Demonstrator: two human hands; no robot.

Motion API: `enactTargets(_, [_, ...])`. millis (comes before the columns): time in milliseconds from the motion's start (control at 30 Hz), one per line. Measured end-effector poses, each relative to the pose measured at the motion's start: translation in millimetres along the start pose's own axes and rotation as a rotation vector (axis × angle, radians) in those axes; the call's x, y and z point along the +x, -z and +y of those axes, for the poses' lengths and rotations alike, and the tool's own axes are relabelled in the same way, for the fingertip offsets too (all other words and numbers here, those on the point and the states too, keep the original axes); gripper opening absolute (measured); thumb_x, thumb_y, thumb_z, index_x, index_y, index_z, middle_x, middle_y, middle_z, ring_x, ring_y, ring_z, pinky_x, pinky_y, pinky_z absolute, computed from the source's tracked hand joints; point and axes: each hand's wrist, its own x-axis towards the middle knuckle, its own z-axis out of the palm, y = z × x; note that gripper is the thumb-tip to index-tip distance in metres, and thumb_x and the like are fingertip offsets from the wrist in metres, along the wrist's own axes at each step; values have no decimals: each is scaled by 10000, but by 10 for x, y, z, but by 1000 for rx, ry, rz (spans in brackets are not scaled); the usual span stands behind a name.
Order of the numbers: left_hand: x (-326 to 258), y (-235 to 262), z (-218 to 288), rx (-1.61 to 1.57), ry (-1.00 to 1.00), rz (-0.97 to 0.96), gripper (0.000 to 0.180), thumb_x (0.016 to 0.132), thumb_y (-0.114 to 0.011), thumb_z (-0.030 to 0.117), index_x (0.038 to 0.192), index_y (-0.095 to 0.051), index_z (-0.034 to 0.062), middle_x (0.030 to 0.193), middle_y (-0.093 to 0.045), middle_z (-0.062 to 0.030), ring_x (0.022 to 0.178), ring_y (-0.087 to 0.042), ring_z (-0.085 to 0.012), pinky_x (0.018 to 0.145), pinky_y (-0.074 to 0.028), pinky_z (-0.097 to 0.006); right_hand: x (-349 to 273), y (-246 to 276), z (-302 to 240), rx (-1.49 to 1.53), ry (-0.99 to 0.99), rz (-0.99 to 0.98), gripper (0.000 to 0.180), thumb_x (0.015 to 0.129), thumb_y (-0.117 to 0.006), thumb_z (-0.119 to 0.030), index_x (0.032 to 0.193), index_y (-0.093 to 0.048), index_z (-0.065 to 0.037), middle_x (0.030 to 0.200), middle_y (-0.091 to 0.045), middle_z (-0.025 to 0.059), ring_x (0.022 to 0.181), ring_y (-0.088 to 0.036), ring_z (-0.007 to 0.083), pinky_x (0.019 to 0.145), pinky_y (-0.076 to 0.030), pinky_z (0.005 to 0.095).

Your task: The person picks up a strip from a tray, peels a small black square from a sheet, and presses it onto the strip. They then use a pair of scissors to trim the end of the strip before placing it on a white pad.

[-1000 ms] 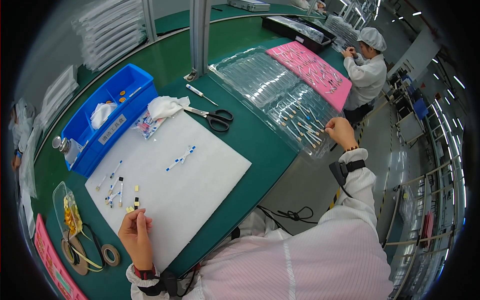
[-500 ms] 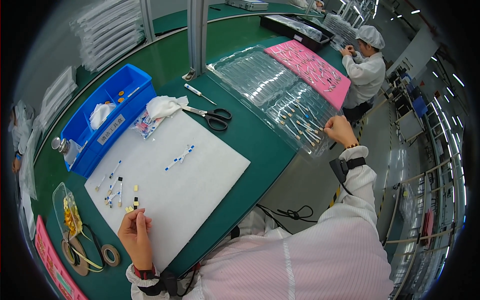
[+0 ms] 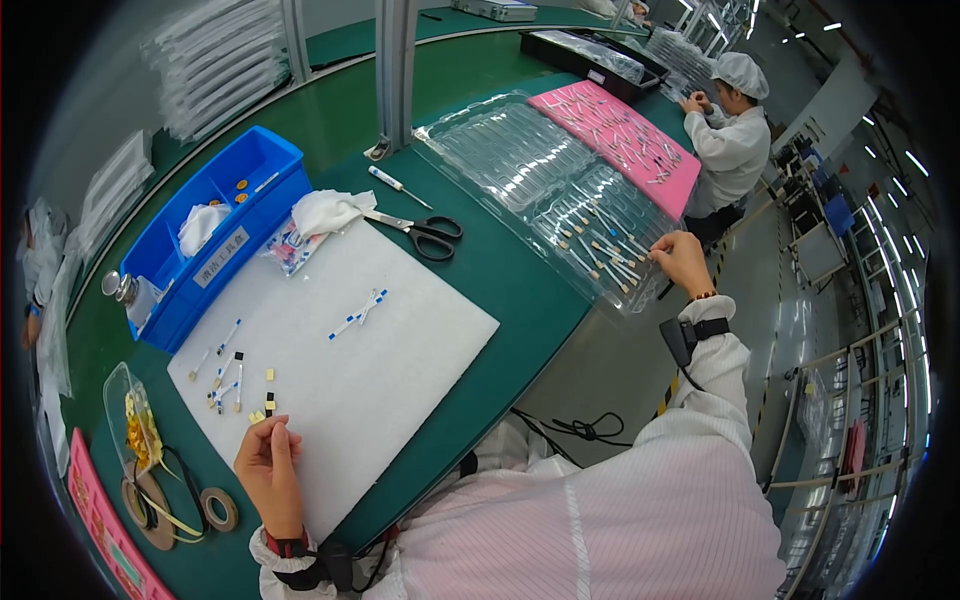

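Thumb and fingertips of your right hand [image 3: 683,264] nearly meet at the clear tray's [image 3: 500,150] edge, just beside small strips [image 3: 612,245] lying inside. Your left hand [image 3: 270,472] curls loosely over the white mat [image 3: 400,370], near yellow pieces [image 3: 270,375]. Whether your hands grip anything, I cannot tell.

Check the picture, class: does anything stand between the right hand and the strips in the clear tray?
Nothing visible does. The right hand is at the near right edge of the clear tray, its fingertips right beside the strips, which lie uncovered. Whether the fingertips touch one is too small to tell.
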Motion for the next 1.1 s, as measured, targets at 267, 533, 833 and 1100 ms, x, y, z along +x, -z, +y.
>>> enactTargets(267, [-5, -19, 89, -16, 41, -9, 151, 1025, -633, 82, 1075, -709, -38, 859, -700, -43, 772, -654, -96, 704, -507, -228, -34, 33, 125, 96, 56, 42, 180, 735, -816, -102, 884, -763, -17, 861, -738, 150, 837, -716, 307, 782, -547, 393])
enactTargets(533, [-49, 50, 81, -75, 37, 24, 151, 1012, -646, 68, 1085, -721, -42, 907, -726, -60, 803, -699, -109, 720, -537, -231, 207, 144, -612, 102, 120, 133, 93, 899, -689, -10, 980, -723, 22, 854, -724, 130, 767, -697, 222, 741, -544, 337])
enactTargets(833, [38, 123, 29, 143, -123, 326, 115, 964, -705, 65, 1023, -738, -27, 809, -726, -80, 640, -613, -83, 606, -475, -227, -273, 111, -3673, 718, 804, -392, 87, 852, -765, -16, 917, -720, 19, 867, -698, 114, 782, -690, 224, 729, -536, 305])
enactTargets(1100, [59, 173, -11, 261, -190, 391, 87, 910, -732, 38, 984, -739, -8, 843, -695, -96, 629, -610, -142, 592, -475, -274, -683, -520, -4904, 861, 1123, -720, 117, 867, -776, -64, 962, -733, -11, 904, -705, 100, 811, -688, 200, 752, -539, 308])
